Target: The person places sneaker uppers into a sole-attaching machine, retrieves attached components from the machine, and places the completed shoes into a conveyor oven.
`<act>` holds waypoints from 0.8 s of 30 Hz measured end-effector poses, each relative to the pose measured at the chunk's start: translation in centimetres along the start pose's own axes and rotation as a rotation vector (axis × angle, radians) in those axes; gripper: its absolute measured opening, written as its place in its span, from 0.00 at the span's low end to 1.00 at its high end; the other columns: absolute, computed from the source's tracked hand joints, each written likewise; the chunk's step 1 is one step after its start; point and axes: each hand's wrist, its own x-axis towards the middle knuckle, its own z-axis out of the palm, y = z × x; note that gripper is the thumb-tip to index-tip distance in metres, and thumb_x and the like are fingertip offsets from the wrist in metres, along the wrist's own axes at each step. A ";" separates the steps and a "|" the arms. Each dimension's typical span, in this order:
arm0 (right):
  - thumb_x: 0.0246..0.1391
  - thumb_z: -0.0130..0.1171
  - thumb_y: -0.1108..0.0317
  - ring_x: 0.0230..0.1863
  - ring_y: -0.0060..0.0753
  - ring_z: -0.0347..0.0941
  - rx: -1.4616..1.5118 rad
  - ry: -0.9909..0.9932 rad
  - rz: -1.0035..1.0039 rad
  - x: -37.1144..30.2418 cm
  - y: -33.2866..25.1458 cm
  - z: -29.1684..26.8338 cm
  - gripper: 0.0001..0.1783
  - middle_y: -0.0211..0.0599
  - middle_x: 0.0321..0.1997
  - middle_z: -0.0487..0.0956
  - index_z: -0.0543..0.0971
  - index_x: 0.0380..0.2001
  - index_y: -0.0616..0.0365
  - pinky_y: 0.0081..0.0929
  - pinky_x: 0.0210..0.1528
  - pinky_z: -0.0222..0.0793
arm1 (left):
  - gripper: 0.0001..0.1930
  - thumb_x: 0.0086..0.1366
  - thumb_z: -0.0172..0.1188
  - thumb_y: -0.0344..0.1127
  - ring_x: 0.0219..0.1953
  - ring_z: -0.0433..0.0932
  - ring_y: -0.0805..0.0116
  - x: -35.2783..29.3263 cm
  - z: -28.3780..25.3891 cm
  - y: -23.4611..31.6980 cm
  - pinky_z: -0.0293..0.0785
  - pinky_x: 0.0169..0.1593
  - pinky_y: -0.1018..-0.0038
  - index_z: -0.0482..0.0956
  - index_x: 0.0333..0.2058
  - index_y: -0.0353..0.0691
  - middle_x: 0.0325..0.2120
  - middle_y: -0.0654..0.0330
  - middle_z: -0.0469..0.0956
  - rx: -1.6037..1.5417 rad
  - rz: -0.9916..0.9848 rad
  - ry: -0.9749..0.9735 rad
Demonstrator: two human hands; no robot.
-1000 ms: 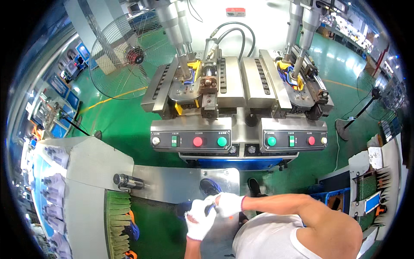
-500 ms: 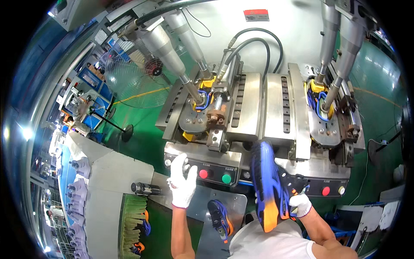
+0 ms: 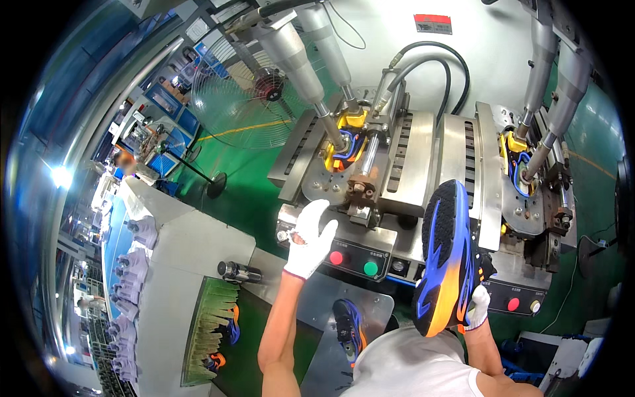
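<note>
My right hand (image 3: pixel 477 308), in a white glove, is closed around a sneaker (image 3: pixel 442 255) with a black, blue and orange sole. The sole faces up toward me, orange end nearest. My left hand (image 3: pixel 308 243), gloved too, has its fingers apart and nothing in it. It hovers over the left control panel (image 3: pixel 350 255), close to the metal plate of the left press station (image 3: pixel 327 187). Under that station's rods sits a blue and orange shoe (image 3: pixel 349 147), partly hidden by yellow blocks. Another shoe (image 3: pixel 519 171) is clamped at the right station, largely covered.
Another sneaker (image 3: pixel 350 327) lies on the metal shelf below the panel. More shoes (image 3: pixel 233 324) show beside a bristle-like strip (image 3: pixel 208 324) at left. A dark metal cylinder (image 3: pixel 239 272) lies near the grey table (image 3: pixel 178 264). Purple-grey shoe lasts (image 3: pixel 132 278) line a conveyor; a fan (image 3: pixel 258 86) stands behind.
My left hand has moved up and forward toward the left station. The sneaker in my right hand has turned, showing more of its sole. The whole view has swung, shifting the machine rightward.
</note>
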 end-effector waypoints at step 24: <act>0.42 0.61 0.84 0.68 0.47 0.70 -0.067 0.399 0.179 2.4 -0.9 4.5 0.57 0.46 0.75 0.65 0.51 0.78 0.58 0.45 0.68 0.71 | 0.44 0.64 0.66 0.39 0.73 0.55 0.36 16.7 17.7 -11.3 0.53 0.75 0.55 0.55 0.75 0.44 0.70 0.35 0.58 0.016 -0.182 -0.242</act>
